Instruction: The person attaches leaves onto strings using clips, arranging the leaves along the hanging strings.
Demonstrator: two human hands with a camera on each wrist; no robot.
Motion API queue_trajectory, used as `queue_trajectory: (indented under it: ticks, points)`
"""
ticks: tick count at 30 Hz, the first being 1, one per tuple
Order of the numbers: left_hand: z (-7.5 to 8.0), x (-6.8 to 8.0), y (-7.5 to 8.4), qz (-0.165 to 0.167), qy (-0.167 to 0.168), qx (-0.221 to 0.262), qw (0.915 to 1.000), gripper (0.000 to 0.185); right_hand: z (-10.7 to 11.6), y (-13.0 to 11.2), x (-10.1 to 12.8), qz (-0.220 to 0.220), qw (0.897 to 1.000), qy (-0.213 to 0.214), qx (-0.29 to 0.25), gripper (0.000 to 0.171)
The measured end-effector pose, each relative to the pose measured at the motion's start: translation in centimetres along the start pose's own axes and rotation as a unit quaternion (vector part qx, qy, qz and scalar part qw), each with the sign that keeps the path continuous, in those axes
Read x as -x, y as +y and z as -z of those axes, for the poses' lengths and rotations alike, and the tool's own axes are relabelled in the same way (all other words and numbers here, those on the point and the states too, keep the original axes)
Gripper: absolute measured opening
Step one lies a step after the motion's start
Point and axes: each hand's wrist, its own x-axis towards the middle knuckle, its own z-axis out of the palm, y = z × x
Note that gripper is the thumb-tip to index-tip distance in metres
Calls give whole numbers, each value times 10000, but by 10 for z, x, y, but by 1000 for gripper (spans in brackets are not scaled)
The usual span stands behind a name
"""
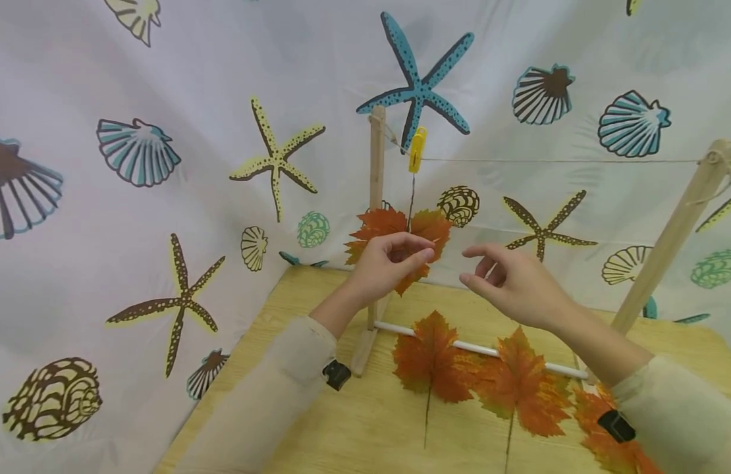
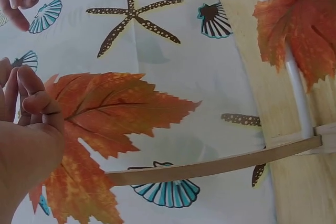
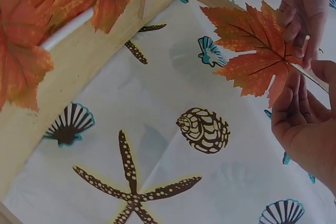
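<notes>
An orange maple leaf (image 1: 433, 227) hangs by its dark stem from a yellow clothespin (image 1: 417, 150) on a thin string (image 1: 555, 160). My left hand (image 1: 388, 266) is in front of this leaf, its fingers loosely bent and a gap between thumb and forefinger. In the left wrist view, the hanging leaf (image 2: 105, 111) spreads just beyond the bent fingers. To the right of the leaf, my right hand (image 1: 514, 283) is raised with thumb and forefinger apart and nothing between them.
Wooden posts (image 1: 676, 240) at both sides carry the string. A white rod (image 1: 478, 347) joins them low down. More maple leaves (image 1: 432, 359) with stems lie along the rod on the wooden table (image 1: 318, 421). A shell-and-starfish printed cloth (image 1: 211, 164) hangs behind.
</notes>
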Motion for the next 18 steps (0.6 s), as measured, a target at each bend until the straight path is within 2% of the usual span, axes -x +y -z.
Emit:
queue_trajectory:
  ticks: [4, 8, 14, 18]
  points:
    - [-2, 3, -8, 221, -67, 39, 9997, 34, -5, 7, 5, -129, 9998, 106, -112, 36]
    - [-5, 6, -15, 280, -145, 122, 9994, 33, -14, 11, 14, -189, 9995, 138, -232, 35]
    - [-8, 10, -22, 362, -138, 117, 9992, 23, -25, 13, 23, 27, 9984, 94, -553, 32]
    - [-12, 15, -29, 379, -203, 226, 9988, 24, -31, 14, 27, 79, 9983, 51, -572, 31]
